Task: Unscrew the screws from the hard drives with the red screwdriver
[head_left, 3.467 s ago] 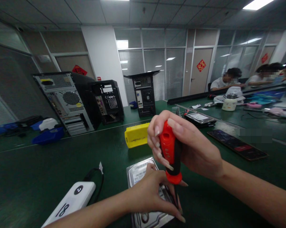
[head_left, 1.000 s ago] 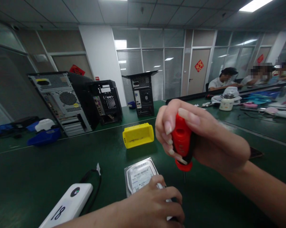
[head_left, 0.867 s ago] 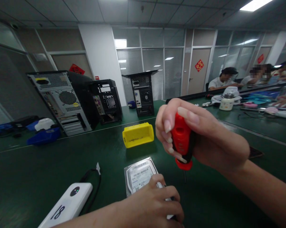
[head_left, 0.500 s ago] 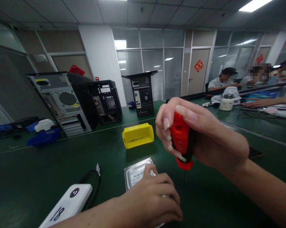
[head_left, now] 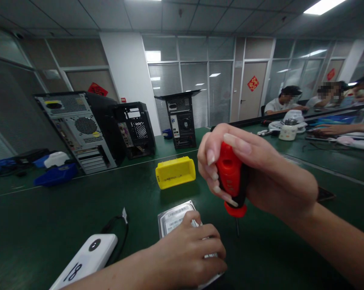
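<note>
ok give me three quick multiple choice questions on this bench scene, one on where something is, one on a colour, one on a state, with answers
1. Where does the yellow tray sit relative to the hard drive?
A. beyond it
B. under it
C. on top of it

2. What colour is the screwdriver handle?
A. blue
B. red
C. white

3. What is the left hand doing?
A. hanging in the air
B. resting on the hard drive
C. gripping the white device

Answers: 1 A, the tray lies farther up the table. 2 B, red shows between the right hand fingers. 3 B, the palm covers the drive's near end.
</note>
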### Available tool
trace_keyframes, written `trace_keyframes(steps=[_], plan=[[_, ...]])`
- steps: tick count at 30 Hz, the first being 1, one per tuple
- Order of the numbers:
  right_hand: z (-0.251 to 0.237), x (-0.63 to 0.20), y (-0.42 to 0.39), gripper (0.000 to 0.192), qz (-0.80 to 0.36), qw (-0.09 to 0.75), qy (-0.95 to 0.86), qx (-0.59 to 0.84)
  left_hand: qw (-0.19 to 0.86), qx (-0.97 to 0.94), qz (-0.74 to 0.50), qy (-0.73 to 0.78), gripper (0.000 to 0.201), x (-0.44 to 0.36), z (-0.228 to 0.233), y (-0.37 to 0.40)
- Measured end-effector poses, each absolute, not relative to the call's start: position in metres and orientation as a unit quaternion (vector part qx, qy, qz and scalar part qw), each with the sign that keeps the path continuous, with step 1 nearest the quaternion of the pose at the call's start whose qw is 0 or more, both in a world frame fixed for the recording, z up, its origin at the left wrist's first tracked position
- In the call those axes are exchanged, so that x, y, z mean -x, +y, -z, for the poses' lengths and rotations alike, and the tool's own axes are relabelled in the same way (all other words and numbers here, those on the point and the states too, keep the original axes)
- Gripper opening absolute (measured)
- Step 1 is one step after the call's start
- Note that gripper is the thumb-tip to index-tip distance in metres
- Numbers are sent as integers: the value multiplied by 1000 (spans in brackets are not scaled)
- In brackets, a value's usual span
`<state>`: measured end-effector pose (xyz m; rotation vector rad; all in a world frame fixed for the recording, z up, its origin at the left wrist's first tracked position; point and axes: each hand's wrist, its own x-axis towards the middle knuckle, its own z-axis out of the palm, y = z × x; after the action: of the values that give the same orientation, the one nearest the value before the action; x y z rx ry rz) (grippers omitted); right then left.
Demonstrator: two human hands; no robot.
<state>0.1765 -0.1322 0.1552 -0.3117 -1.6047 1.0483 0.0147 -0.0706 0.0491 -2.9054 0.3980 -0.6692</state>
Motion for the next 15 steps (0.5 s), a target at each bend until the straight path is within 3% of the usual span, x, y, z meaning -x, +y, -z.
trace_keyframes(steps=[15], plan=[[-156,-176,-132,22,-448,560,-685,128,138,960,199,139,21,-13,-55,-74]])
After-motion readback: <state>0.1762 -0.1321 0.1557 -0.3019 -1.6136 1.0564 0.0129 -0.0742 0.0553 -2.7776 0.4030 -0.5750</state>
